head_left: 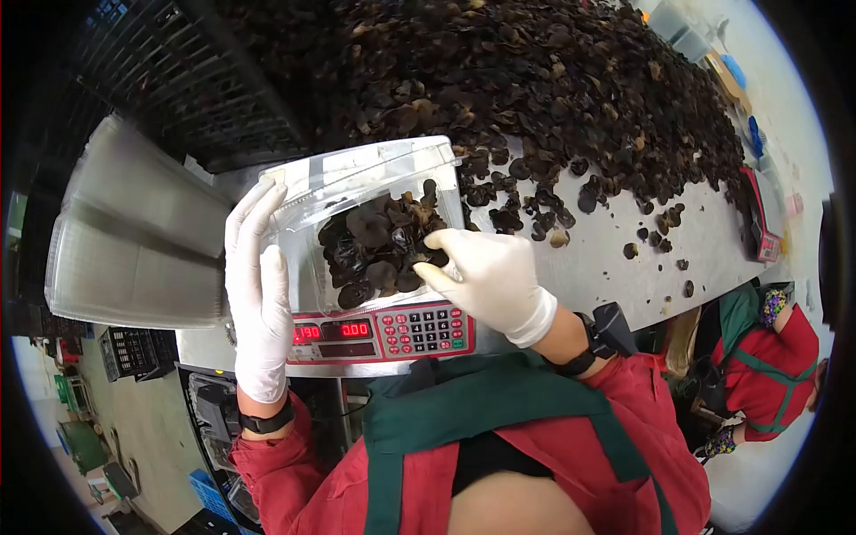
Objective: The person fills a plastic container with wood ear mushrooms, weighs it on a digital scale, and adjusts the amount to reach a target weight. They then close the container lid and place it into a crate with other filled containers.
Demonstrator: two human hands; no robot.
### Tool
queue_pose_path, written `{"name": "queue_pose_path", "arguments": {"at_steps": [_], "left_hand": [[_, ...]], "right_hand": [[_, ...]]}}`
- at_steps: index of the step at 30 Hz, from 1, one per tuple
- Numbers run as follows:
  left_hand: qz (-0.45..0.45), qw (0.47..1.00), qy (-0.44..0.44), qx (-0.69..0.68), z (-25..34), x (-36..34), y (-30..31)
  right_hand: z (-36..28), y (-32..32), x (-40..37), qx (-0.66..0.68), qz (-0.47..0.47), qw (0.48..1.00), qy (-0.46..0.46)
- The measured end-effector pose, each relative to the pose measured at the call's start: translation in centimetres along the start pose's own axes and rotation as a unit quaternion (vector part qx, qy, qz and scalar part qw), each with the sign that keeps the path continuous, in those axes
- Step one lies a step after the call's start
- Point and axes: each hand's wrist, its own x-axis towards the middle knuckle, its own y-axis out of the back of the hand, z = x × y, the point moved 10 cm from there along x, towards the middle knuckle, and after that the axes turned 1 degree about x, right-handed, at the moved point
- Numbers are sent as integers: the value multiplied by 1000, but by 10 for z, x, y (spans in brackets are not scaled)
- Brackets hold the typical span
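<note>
On a scale point(406, 337) with a red display panel sits a clear plastic box point(306, 267), its lid point(357, 183) tilted up at the back. Dark wood ear mushrooms point(379, 236) are heaped inside. My right hand point(495, 276), in a white glove, reaches in from the right, thumb and forefinger closing on mushrooms at the heap's edge. My left hand point(259, 285), also gloved, stands along the left side of the box, fingers stretched out and fingertips at the lid's corner. Whether its thumb presses the box wall is hard to see.
A large pile of wood ears point(535, 80) covers the back of the metal table point(580, 259), with loose pieces in front. Stacked clear trays point(143, 232) and a black crate point(178, 71) stand left. Another scale point(758, 214) and a co-worker in red point(767, 374) are at right.
</note>
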Motion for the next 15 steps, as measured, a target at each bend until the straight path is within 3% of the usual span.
{"name": "queue_pose_path", "arguments": {"at_steps": [2, 7, 10, 11, 15], "left_hand": [[5, 1000, 12, -8, -2, -2, -4], [16, 999, 21, -37, -10, -9, -3], [13, 999, 22, -44, -9, -11, -4], [14, 999, 35, -35, -9, -11, -4], [24, 996, 63, -55, -16, -8, -6]], "right_hand": [[-9, -16, 4, -82, -63, 994, 42], [0, -19, 9, -44, -74, 996, 31], [42, -2, -3, 210, -125, 954, -171], [59, 0, -18, 331, -150, 888, -280], [119, 80, -89, 227, -189, 870, -394]]}}
